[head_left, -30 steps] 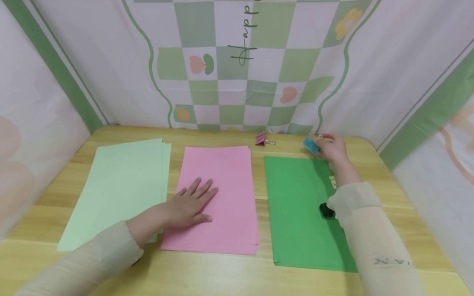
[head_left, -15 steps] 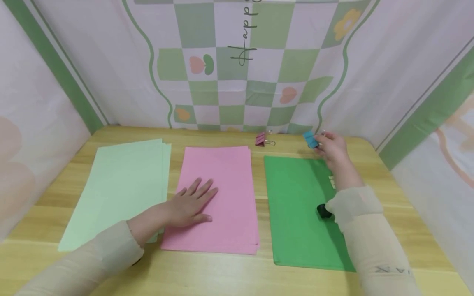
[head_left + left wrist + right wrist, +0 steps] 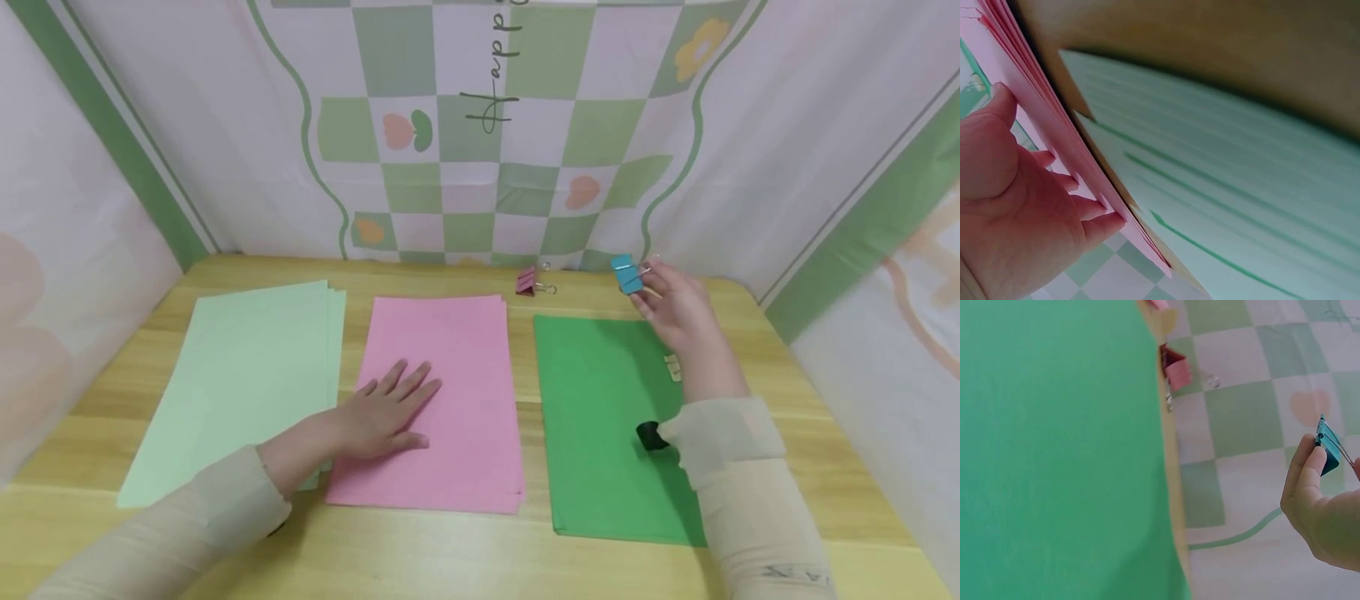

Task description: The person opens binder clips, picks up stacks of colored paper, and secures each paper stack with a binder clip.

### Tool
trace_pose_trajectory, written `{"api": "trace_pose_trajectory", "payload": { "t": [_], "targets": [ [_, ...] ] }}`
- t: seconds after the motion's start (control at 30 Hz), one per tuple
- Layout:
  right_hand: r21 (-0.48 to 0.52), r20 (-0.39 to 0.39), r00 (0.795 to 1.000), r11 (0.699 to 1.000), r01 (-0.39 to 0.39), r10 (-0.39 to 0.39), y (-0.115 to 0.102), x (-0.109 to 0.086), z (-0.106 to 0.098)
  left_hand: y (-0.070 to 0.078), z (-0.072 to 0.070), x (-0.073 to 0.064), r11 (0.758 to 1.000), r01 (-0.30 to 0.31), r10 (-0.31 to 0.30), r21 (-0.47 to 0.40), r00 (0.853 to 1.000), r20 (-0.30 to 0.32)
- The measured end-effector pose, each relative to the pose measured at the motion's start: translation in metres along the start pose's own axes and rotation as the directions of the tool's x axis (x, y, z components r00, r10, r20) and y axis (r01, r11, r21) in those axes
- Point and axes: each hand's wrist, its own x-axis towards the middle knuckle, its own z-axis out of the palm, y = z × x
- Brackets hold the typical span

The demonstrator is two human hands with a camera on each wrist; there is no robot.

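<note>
My left hand (image 3: 378,421) lies on the stack of pink paper (image 3: 457,333) with its fingers spread. The left wrist view shows that the fingertips (image 3: 1107,225) touch the pink sheets (image 3: 1054,112). Raised above the far edge of the green paper stack (image 3: 607,417), my right hand (image 3: 681,307) pinches a blue binder clip (image 3: 626,275) by its wire handles. In the right wrist view the blue clip (image 3: 1327,449) is seen side-on between the fingers and the thumb, which is partly out of frame.
A pink binder clip (image 3: 527,282) rests near the table's back edge. Pale green paper (image 3: 247,375) lies at the left. A small cream-coloured clip (image 3: 672,367) shows beside my right wrist. A checked curtain (image 3: 480,183) hangs behind the wooden table (image 3: 420,550).
My right hand has lifted the blue binder clip off the tabletop and turned it, so that its wire handles now show. My left hand has stayed in place.
</note>
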Motion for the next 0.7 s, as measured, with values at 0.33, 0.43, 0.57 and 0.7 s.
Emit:
{"api": "trace_pose_trajectory", "payload": {
  "t": [0.33, 0.43, 0.57, 0.7],
  "targets": [
    [0.092, 0.066, 0.996, 0.995, 0.048, -0.054, 0.003, -0.022, 0.009, -0.003, 0.002, 0.002, 1.000, 0.002, -0.002, 0.010, 1.000, 0.001],
    [0.125, 0.085, 0.993, 0.990, 0.071, -0.082, 0.004, -0.028, 0.012, -0.003, 0.002, 0.002, 1.000, 0.001, -0.001, 0.012, 1.000, 0.002],
    [0.145, 0.109, 0.988, 0.985, 0.094, -0.110, 0.004, -0.035, 0.017, -0.002, 0.001, 0.001, 1.000, 0.000, 0.000, 0.014, 1.000, -0.002],
    [0.144, 0.122, 0.986, 0.985, 0.093, -0.111, 0.005, -0.039, 0.019, -0.002, 0.002, 0.000, 1.000, 0.000, 0.000, 0.010, 1.000, -0.005]
  ]
}}
